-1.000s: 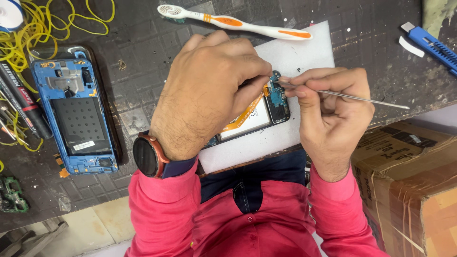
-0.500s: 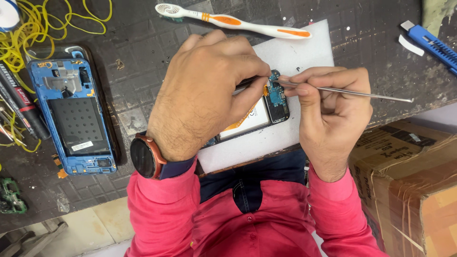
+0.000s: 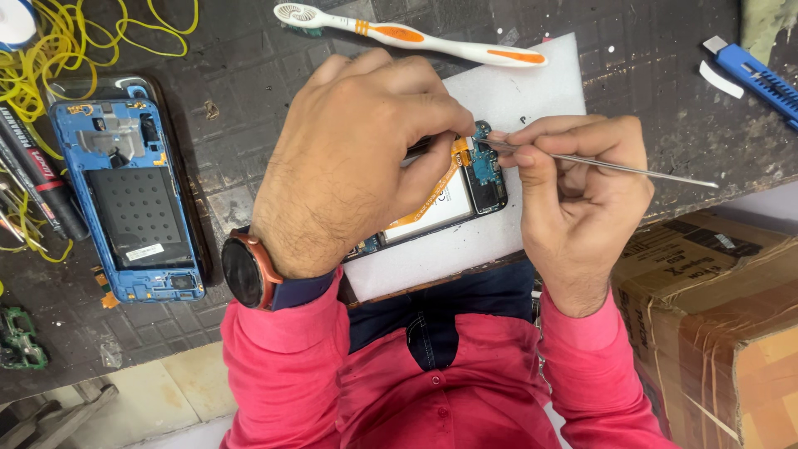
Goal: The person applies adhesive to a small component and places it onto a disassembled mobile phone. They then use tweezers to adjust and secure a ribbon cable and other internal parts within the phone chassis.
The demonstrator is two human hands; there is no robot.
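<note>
Head view, looking straight down: your left hand [image 3: 357, 166] lies over the opened phone [image 3: 449, 199], fingers curled down and pressing on it, so most of the phone is hidden under your palm. The grip there is closed down onto the phone rather than wrapped around it. Only the lower end shows, with the white battery, an orange flex strip and a small blue board [image 3: 485, 165].

Your right hand [image 3: 582, 199] has a tight pinch on a thin metal probe [image 3: 615, 166], thumb and fingers shut around the shaft. Its tip sits right at the blue board, next to your left fingertips, and the long end sticks out to the right.

The phone rests on a white foam pad [image 3: 532, 91] near the front edge of the dark counter [image 3: 241, 75]. A white and orange toothbrush [image 3: 416, 37] lies across the pad's top edge. Well off to the left there's a blue phone frame [image 3: 125, 199] lying open, with yellow wires [image 3: 58, 41] above it. A blue utility knife [image 3: 761, 79] is at the far right, and a taped cardboard box [image 3: 715, 316] stands below the counter edge by your right arm.
</note>
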